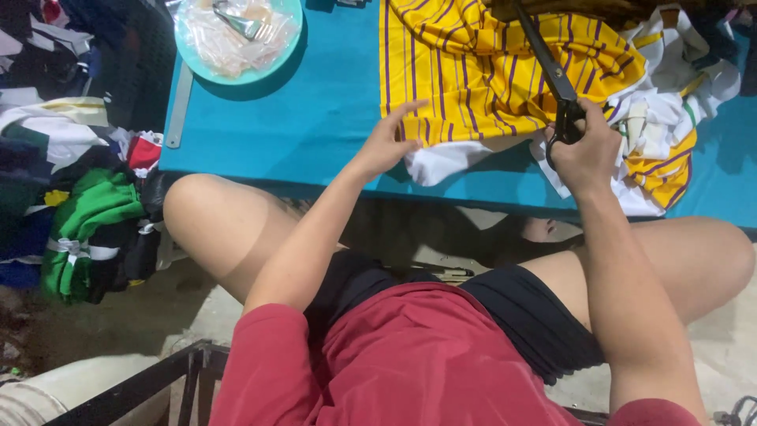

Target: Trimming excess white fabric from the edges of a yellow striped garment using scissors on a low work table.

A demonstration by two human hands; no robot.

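Cutting stage: yellow fabric with purple stripes [481,67] lies spread on the teal tabletop [315,118], its near edge close to the table's front edge, white cloth [441,162] showing beneath it.
Shears: long black-handled scissors [552,75] rest across the striped fabric, blades pointing away from the person; whether the blades are parted I cannot tell.
Right hand [587,150]: fingers closed through and around the scissor handles, firm hold.
Left hand [390,138]: fingers spread and loose, holding nothing, fingertips touching the fabric's near edge, seemingly pinning it flat.
Step, as judged: fabric is being steadied for a cut; the stroke seems to call for the cloth kept taut and smooth ahead of the blades.
Nearby: more yellow, white and striped scraps [662,142] bunched to the right.
Further out: round pale-green plate [236,35] with clear plastic wrap and a metal clip; grey metal ruler [179,106] at the left table edge.
Floor: heaped clothing, green garment [83,229] among it.
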